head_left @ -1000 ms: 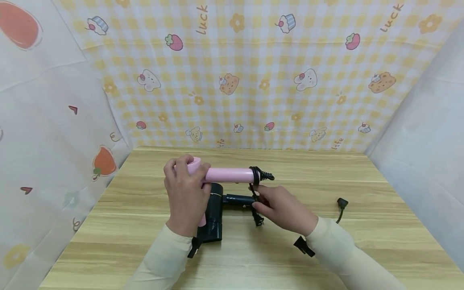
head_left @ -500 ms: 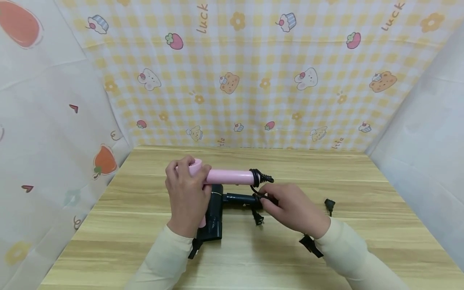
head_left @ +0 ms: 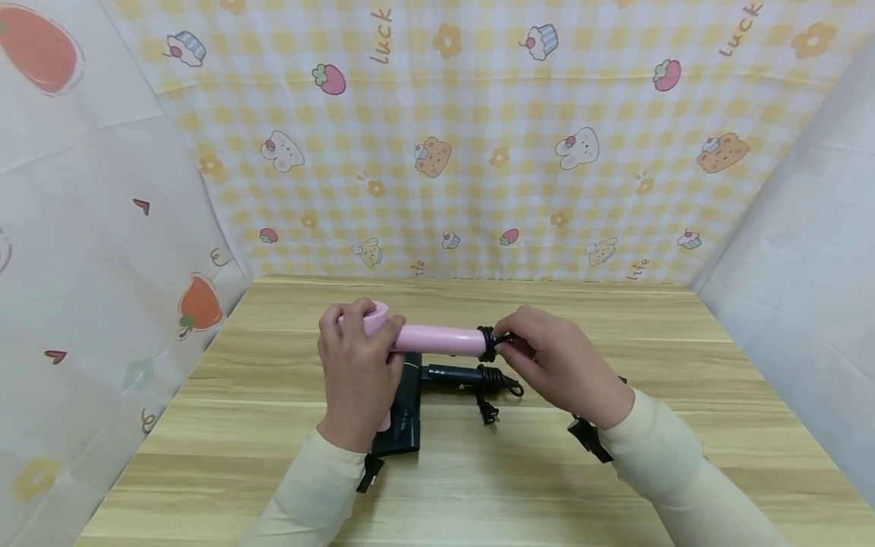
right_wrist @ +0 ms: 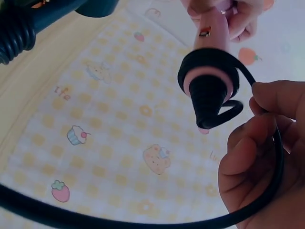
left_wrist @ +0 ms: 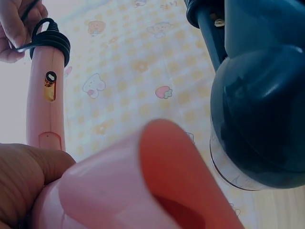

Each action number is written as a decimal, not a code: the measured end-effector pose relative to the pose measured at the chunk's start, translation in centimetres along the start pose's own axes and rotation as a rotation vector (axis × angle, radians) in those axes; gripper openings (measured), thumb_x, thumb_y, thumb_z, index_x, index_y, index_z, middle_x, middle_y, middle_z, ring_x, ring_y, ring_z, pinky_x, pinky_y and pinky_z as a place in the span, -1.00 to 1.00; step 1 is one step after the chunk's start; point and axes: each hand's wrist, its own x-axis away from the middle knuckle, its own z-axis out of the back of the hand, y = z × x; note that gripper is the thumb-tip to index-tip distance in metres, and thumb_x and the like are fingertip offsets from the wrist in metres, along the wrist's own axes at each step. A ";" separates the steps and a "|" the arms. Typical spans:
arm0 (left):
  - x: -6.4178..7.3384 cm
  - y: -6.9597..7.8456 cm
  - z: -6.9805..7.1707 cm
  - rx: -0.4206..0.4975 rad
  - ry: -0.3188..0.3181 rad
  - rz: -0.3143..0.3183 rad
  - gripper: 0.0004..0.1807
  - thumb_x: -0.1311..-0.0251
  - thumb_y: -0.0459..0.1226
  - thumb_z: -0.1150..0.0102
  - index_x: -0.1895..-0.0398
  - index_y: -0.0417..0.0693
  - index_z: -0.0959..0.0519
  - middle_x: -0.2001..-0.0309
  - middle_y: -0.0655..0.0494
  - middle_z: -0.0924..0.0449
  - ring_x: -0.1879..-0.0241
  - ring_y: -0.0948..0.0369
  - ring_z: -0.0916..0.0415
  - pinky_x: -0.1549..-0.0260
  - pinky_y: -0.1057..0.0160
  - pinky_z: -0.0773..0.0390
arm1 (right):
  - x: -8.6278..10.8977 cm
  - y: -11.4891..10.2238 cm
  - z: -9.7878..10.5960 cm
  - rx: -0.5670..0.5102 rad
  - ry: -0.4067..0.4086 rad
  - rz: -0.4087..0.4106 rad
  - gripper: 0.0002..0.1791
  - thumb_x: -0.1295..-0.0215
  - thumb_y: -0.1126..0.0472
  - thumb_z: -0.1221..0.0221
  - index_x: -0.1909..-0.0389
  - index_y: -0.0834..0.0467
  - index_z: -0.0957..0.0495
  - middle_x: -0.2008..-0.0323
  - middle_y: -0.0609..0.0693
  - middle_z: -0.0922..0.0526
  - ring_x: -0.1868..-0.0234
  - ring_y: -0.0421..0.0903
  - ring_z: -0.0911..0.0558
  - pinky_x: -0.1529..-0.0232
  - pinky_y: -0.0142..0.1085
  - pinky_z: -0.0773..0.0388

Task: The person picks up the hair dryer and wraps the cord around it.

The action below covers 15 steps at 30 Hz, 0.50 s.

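My left hand (head_left: pixel 358 372) grips a pink hair dryer (head_left: pixel 440 340) around its body, the handle pointing right. Black cord (right_wrist: pixel 205 59) is wound in several turns round the handle's end. Between thumb and fingers, my right hand (head_left: pixel 563 368) pinches the cord close beside those turns. In the right wrist view the free cord loops from these fingers across the bottom. Under the pink dryer a dark hair dryer (head_left: pixel 403 418) lies on the table, its own cord (head_left: pixel 494 378) wrapped about its handle.
A small black plug (head_left: pixel 487 414) lies just below the dark dryer's handle. The wooden table (head_left: pixel 478 494) meets a yellow checked cloth (head_left: pixel 437 190) at the back and white cloths at both sides. Black wrist-camera mounts (head_left: pixel 589 439) stick out beneath the sleeves.
My right hand has moved up from beside the dark dryer's handle to the pink handle's end, carrying the cord around. The plug at right has slid toward my forearm and is now mostly hidden.
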 end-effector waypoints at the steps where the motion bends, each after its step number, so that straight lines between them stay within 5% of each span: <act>1: 0.0 0.0 0.0 -0.001 0.007 -0.007 -0.66 0.17 -0.45 -0.51 0.23 -0.07 -0.75 -0.01 -0.21 -0.40 -0.05 -0.25 -0.21 0.16 -0.22 -0.37 | -0.2 0.1 0.1 -0.009 0.002 -0.006 -0.81 -0.20 0.40 -0.33 0.23 0.10 -0.61 0.40 -0.20 -0.51 0.50 -0.29 -0.37 0.52 -0.40 -0.37; 15: 0.4 0.1 0.3 0.018 0.028 -0.033 -0.65 0.20 -0.47 -0.51 0.24 -0.08 -0.76 0.00 -0.20 -0.40 -0.04 -0.22 -0.21 0.17 -0.19 -0.37 | -1.5 2.5 0.0 -0.253 -0.049 -0.295 -0.89 -0.36 0.27 -0.23 0.15 0.06 -0.64 0.26 -0.14 -0.62 0.46 -0.14 -0.49 0.43 -0.29 -0.46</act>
